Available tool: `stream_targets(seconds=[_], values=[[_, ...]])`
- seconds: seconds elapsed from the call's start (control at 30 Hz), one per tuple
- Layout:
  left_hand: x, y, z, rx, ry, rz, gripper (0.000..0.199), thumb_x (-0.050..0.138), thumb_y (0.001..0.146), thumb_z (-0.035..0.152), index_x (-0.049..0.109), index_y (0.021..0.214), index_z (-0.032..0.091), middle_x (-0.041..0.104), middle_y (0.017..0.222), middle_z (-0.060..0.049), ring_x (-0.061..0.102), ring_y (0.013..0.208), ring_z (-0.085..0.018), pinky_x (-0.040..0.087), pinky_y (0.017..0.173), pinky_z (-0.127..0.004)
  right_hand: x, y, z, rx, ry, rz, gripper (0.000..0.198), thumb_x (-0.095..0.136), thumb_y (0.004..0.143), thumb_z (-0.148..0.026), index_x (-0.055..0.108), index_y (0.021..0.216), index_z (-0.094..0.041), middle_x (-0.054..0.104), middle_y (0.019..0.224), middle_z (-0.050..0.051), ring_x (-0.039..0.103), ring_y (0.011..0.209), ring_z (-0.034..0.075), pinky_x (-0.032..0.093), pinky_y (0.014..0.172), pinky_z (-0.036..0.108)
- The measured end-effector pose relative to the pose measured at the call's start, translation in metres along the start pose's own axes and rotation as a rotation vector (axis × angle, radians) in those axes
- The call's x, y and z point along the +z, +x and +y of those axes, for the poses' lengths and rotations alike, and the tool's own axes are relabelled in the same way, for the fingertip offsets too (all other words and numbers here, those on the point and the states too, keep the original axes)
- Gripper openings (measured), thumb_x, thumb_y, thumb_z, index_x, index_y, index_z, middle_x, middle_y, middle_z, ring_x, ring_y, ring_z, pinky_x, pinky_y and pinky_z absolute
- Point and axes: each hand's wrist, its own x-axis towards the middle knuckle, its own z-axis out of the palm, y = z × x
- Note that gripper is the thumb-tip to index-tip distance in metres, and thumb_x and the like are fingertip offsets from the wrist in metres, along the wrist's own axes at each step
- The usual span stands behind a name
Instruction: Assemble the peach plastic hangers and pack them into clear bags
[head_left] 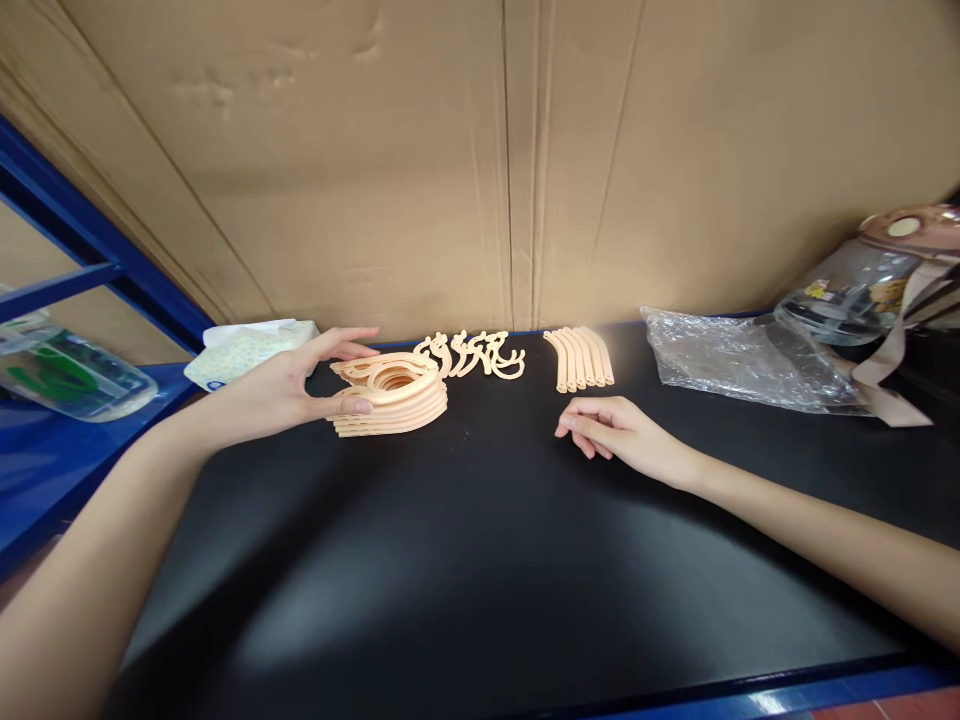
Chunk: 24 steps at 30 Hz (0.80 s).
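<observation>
A stack of peach-coloured plastic hanger parts, each with a round opening, lies at the back left of the black table. My left hand has its thumb on the near side of the stack and its fingers over the far side, gripping it. Just right of the stack sit several small hooks of the same colour. Further right, several curved strips lie side by side. Below those strips my right hand hovers or rests with fingers curled together; whether anything is inside them is hidden.
A tissue pack stands behind my left wrist. At the right lie a clear plastic bag and a transparent bottle with a strap. Cardboard walls the back. A blue frame and a bottle of clear liquid are at left.
</observation>
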Motion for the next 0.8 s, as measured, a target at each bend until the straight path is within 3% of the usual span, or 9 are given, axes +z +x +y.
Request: stream_targets(seconds=[0.53, 0.8], values=[[0.0019, -0.0002, -0.0017, -0.020, 0.002, -0.037, 0.077, 0.058, 0.077, 0.062, 0.029, 0.142, 0.034, 0.052, 0.136, -0.005, 0.048, 0.124, -0.026, 0.042, 0.100, -0.040, -0.0002, -0.0007, -0.0009, 0.000, -0.019, -0.001, 0.032, 0.044, 0.093, -0.042, 0.062, 0.085, -0.016, 0.048, 0.058, -0.004, 0.039, 0.050, 0.007, 0.032, 0.050, 0.022], [0.0073, -0.0008, 0.0025, -0.090, -0.008, -0.074, 0.108, 0.067, 0.065, 0.064, 0.007, 0.150, 0.034, 0.037, 0.148, -0.007, 0.042, 0.131, -0.029, 0.044, 0.100, -0.039, -0.0009, -0.0004, 0.0003, 0.004, -0.026, 0.003, 0.033, 0.045, 0.093, -0.044, 0.062, 0.084, -0.016, 0.049, 0.058, -0.003, 0.039, 0.050, 0.008, 0.032, 0.049, 0.023]])
